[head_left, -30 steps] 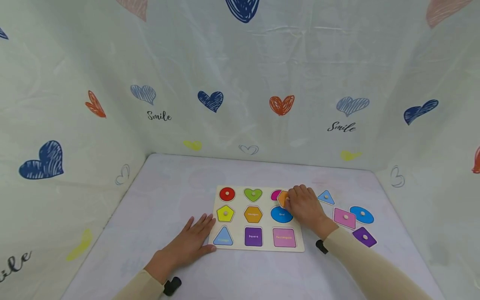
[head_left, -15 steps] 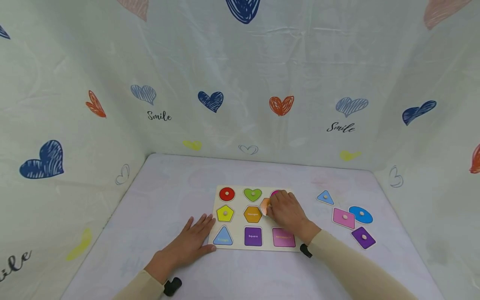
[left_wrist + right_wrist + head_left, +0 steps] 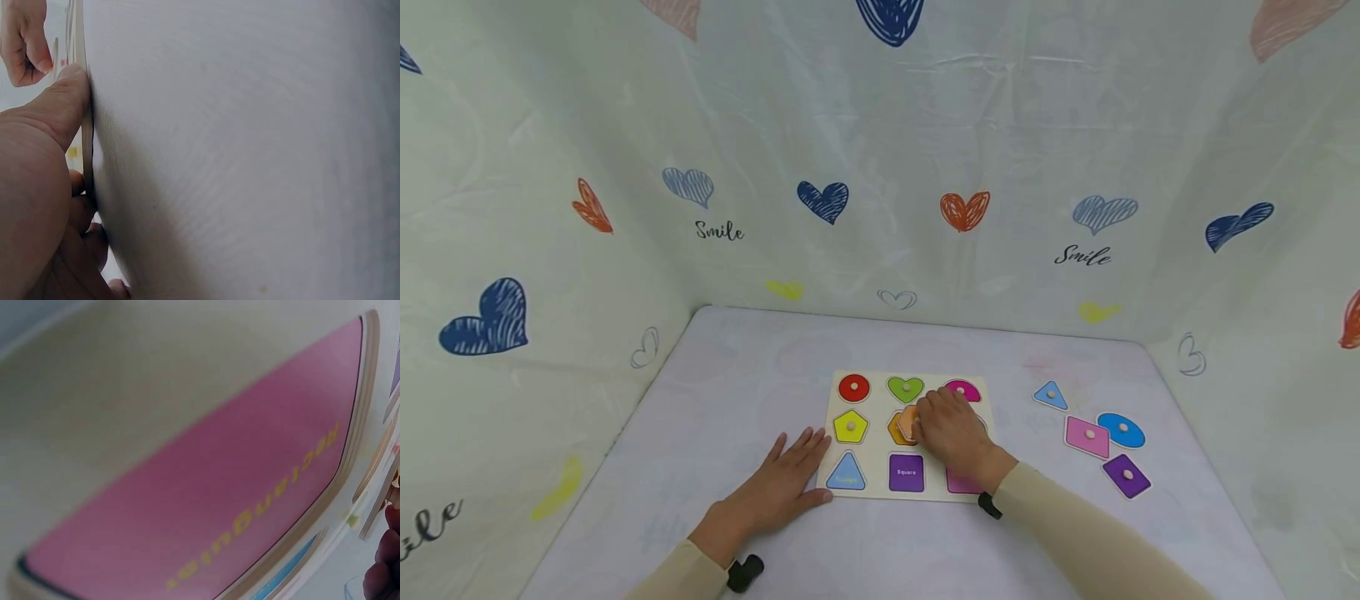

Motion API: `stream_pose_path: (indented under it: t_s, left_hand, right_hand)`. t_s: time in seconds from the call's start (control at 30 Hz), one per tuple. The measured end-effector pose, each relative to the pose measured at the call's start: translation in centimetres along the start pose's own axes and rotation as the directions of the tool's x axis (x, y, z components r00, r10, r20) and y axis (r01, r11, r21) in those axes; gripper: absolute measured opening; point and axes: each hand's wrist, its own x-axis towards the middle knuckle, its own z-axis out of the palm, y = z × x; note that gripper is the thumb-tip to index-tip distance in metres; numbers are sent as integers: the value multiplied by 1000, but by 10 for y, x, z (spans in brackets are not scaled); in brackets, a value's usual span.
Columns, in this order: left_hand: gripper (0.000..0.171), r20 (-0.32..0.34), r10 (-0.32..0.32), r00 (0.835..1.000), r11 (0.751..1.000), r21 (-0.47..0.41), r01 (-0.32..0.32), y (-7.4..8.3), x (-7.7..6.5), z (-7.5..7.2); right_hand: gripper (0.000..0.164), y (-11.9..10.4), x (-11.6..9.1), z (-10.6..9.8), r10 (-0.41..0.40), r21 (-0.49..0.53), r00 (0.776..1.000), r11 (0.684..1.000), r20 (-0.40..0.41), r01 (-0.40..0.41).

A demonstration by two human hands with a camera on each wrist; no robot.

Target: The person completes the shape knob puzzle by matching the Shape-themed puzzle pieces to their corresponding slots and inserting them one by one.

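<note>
A pale wooden shape puzzle board (image 3: 877, 450) lies on the table. My right hand (image 3: 958, 435) pinches an orange hexagon puzzle piece (image 3: 907, 419) over the middle recess, which the piece partly overlaps, offset and tilted. In the right wrist view, the wooden edge of the piece (image 3: 379, 501) stands clear of the board beside the fingertips (image 3: 389, 553). My left hand (image 3: 775, 487) rests at the board's left edge with straight, spread fingers; the left wrist view shows its thumb (image 3: 62, 97) against that edge.
Red circle (image 3: 854, 388), green heart (image 3: 906, 389), magenta semicircle (image 3: 962, 389) and yellow pentagon (image 3: 850, 427) pieces sit in the board. Right of it lie loose pieces: blue triangle (image 3: 1051, 395), pink rectangle (image 3: 1086, 437), blue oval (image 3: 1122, 429), purple square (image 3: 1127, 476). A printed curtain (image 3: 880, 125) surrounds the table.
My right hand has carried the orange hexagon piece leftward from near the semicircle to the middle recess, uncovering the magenta semicircle. The left hand stays in place.
</note>
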Motion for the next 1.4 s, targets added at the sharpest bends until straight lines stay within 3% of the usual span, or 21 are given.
stream_pose_path:
  t_s: [0.57,1.4]
  left_hand:
    - [89,6,-7,1000,1000,-18,7,1,-1,-3]
    - [89,6,-10,1000,999,-31,11,0,1,0]
  right_hand:
    - [25,-17,10,5,28,-46,991,999,133,-22]
    - [25,-17,9,12,2,-70,995,998,96,5]
